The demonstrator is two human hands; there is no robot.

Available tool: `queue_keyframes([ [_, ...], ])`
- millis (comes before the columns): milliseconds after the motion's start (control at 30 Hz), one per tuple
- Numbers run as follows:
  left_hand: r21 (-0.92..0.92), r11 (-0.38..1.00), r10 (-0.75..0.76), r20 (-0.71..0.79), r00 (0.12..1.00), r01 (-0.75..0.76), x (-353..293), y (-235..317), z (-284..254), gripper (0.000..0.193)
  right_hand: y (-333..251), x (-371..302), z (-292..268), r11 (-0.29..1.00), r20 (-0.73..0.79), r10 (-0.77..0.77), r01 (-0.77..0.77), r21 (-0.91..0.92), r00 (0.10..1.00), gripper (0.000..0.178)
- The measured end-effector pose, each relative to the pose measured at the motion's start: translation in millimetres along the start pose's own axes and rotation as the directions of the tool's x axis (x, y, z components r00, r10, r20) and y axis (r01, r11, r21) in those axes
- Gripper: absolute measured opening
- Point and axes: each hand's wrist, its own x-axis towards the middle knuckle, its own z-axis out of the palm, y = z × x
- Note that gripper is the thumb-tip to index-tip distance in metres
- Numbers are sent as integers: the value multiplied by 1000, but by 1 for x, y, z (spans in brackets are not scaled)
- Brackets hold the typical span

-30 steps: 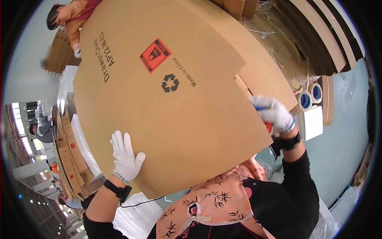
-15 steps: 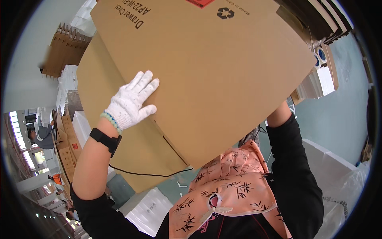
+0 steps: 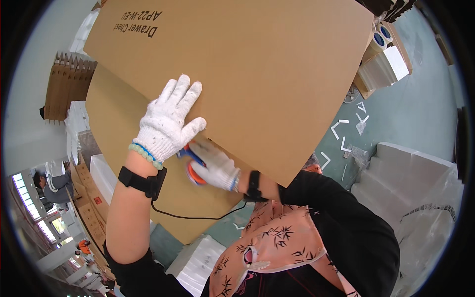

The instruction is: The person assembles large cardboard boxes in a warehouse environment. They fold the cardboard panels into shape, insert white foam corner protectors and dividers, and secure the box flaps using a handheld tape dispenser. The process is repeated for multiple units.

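A large brown cardboard carton (image 3: 257, 74) with dark printing spreads across the upper middle, and another cardboard panel (image 3: 116, 111) lies along its left edge. My left hand (image 3: 170, 116), in a white knitted glove, rests flat on the carton beside this edge, fingers spread. Just below it, my gloved right hand (image 3: 216, 166) is closed around a blue and orange tape dispenser (image 3: 195, 173). Motion blurs that hand and the dispenser, which are over the cardboard by the carton's near edge. Whether tape touches the cardboard cannot be made out.
Clear tape rolls (image 3: 381, 37) and a white foam block (image 3: 383, 69) stand at the upper right. White foam sheets (image 3: 396, 168) sit at right, and scraps lie on the green floor. Folded cardboard (image 3: 67, 89) stands far left. A thin black cable (image 3: 198, 218) hangs between my wrists.
My right hand has come out from behind the carton's right side to the middle, bringing the tape dispenser into view. The carton appears shifted left; my left hand stays flat on it.
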Motion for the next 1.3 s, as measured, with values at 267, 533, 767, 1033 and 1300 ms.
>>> queue_keyframes([
  [267, 51, 998, -36, -30, 999, 38, 4, 1, 8, 70, 25, 91, 4, 978, 54, 187, -181, -102, 981, 43],
  [533, 6, 997, -79, -42, 996, 79, 9, 4, 16, 69, 50, -28, -150, 709, 517, 142, -451, 542, 844, 39],
  [767, -4, 991, -132, -76, 988, 132, -4, -4, 29, 67, 113, -151, -357, 325, 330, 638, -631, 705, 696, 28],
  [1033, -173, 940, -307, -61, 950, 292, -13, 18, 20, 70, 116, -138, -519, 410, 4, 643, -348, 843, 766, 23],
  [1300, -128, 795, -556, 238, 796, 593, -9, 200, -34, 71, 135, 37, -653, 480, -105, 486, -165, 861, 867, 33],
])
